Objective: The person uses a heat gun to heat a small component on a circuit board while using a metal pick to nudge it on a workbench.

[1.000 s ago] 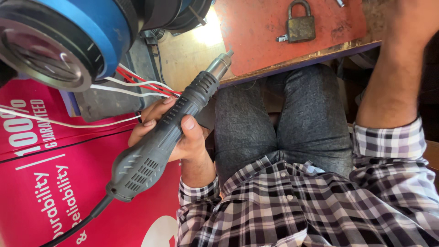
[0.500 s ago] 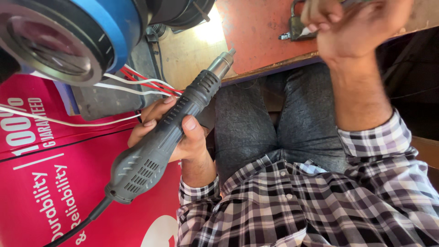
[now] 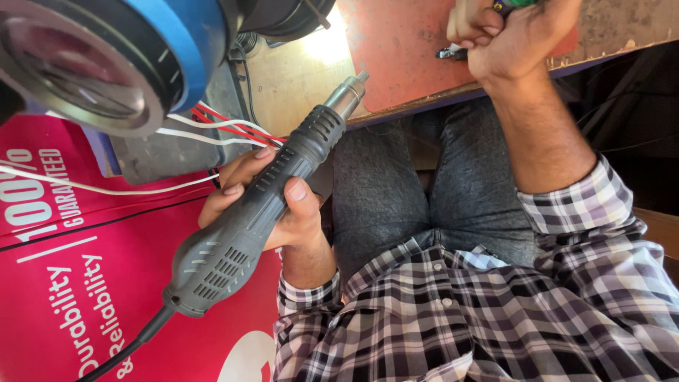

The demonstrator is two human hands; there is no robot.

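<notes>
My left hand (image 3: 283,212) grips a grey hot-air gun (image 3: 247,226) around its body. The gun's metal nozzle (image 3: 350,92) points up toward the edge of a red board (image 3: 396,49) on the workbench. At the top of the view, my right hand (image 3: 509,39) is a closed fist over the board. A small green-tipped tool (image 3: 511,4) pokes out of the fist. A dark metal piece (image 3: 450,51) of a padlock shows beside the fingers. The rest of the padlock is hidden under the hand.
A round magnifier lamp (image 3: 92,64) with a blue ring hangs at the upper left, above red and white wires (image 3: 212,127). A red printed box (image 3: 71,283) lies at the left. The gun's black cord (image 3: 120,354) trails down left. My grey-trousered knees (image 3: 424,191) sit under the bench edge.
My right hand came down from the top edge and closed over the padlock on the red board, which was fully visible before. My left hand and the hot-air gun barely moved.
</notes>
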